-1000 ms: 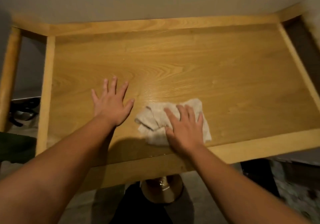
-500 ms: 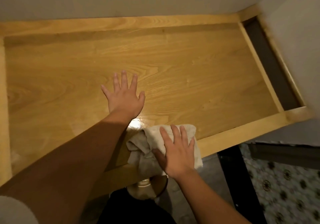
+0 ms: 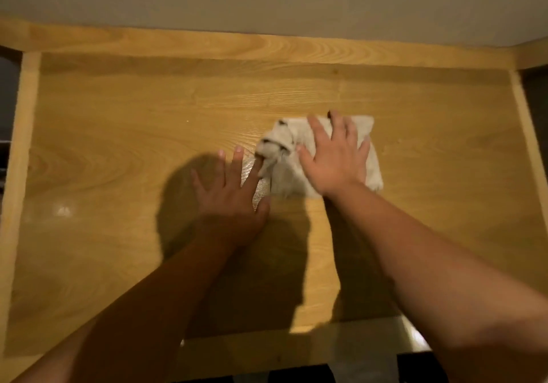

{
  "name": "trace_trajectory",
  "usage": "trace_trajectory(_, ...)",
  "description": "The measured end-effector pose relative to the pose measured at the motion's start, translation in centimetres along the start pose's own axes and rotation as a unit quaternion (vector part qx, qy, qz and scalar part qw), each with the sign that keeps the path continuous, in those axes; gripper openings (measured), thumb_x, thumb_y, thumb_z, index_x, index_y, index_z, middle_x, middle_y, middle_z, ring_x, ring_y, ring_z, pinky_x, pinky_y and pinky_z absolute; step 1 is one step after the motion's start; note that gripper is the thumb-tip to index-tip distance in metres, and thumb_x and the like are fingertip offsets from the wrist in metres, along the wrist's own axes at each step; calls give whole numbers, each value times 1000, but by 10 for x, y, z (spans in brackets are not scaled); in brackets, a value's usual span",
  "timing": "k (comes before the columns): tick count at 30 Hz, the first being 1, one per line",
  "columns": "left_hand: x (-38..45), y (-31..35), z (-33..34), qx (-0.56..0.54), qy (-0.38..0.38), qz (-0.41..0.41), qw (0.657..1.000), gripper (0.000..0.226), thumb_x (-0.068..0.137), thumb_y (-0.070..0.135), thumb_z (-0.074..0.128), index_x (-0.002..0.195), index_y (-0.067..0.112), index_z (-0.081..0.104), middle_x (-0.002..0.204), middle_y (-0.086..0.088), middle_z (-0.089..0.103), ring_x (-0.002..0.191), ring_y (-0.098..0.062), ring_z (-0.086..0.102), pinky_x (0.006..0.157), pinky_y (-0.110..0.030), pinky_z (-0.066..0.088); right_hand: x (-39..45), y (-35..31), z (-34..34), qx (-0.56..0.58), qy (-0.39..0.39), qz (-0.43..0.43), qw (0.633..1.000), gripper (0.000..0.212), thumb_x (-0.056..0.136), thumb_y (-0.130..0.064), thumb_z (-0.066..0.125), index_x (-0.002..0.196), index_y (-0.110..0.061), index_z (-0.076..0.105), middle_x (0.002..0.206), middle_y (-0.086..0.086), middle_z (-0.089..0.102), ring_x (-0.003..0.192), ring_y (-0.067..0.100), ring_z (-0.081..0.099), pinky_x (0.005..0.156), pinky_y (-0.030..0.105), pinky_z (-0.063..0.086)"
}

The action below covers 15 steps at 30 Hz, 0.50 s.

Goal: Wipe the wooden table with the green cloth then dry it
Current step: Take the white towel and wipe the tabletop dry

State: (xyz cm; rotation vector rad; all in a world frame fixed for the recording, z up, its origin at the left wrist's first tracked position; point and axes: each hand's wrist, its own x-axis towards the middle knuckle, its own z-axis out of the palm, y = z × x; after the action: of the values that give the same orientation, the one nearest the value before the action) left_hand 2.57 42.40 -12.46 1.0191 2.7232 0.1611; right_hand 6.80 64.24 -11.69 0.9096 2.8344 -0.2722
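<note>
Cloth (image 3: 323, 157) slid farther in, right hand (image 3: 335, 163) flat atop, left hand (image 3: 231, 199) splayed

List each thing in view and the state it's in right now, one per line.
cloth: pale, crumpled, lying on the table under the right hand
right hand: fingers spread, pressing flat on the cloth
left hand: fingers spread, resting flat on the bare wood beside the cloth
wooden table: glossy, with a bright sheen patch near its left edge

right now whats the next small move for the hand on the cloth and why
Probably slide the right hand, flat on the pale cloth, rightward: the tabletop there lies uncovered, while the left hand braces the near-left side.
</note>
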Motion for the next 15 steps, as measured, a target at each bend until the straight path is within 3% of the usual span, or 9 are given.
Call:
trace_trajectory(3,-3,0,1,13,34,5,999,71,91,58,41,155,30,31,166,-11,23,152,-37,19,111,-75,7,70,0,-10,-4,34,-7,999,66,87,-70,23,147,-43,24,159,6,22,145,32,14,109,67,11)
trace_trajectory(7,-1,-1,1,16,25,-10,999,73,91,63,36,157,35,21,168,-8,18,154,-34,13,111,-73,5,130,-5,-18,-13,65,-22,998,68,86,-71,20,146,-40,26,152,10,31,142,34,20,106,67,16)
trace_trajectory(10,-3,0,1,27,13,-16,999,72,91,64,33,157,39,16,168,-5,15,154,-31,12,112,-73,11,158,-6,-25,-19,69,-26,997,70,85,-71,18,144,-34,29,150,12,32,139,35,24,104,67,19)
trace_trajectory(15,-2,1,3,20,11,-24,999,73,89,66,32,155,42,14,170,0,8,156,-27,3,113,-72,4,171,-8,-30,-13,88,-38,995,72,84,-71,19,141,-28,29,148,14,34,135,40,28,102,66,24)
